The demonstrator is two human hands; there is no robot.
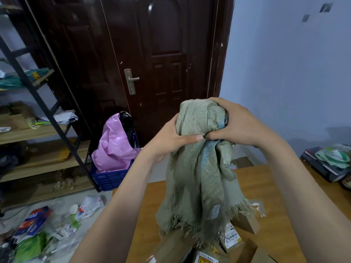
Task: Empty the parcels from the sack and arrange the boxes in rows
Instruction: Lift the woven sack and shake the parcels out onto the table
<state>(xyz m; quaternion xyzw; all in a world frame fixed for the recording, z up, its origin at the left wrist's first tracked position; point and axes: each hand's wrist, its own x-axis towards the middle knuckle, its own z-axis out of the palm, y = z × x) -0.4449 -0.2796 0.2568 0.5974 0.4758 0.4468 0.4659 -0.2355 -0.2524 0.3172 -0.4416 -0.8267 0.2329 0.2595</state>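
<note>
We hold the woven sack (pixel 197 168) bunched upside down, our left grip (pixel 171 141) and right grip (pixel 237 126) both clenched on its top, its frayed mouth hanging over cardboard boxes (pixel 245 223) on the counter (pixel 266 186).

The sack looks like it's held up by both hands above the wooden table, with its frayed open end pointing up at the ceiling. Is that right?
Not quite. The head view shows both hands, left and right, bunching the closed end of the sack at the top. Its frayed open end hangs downward, over the cardboard boxes on the wooden table.
</note>
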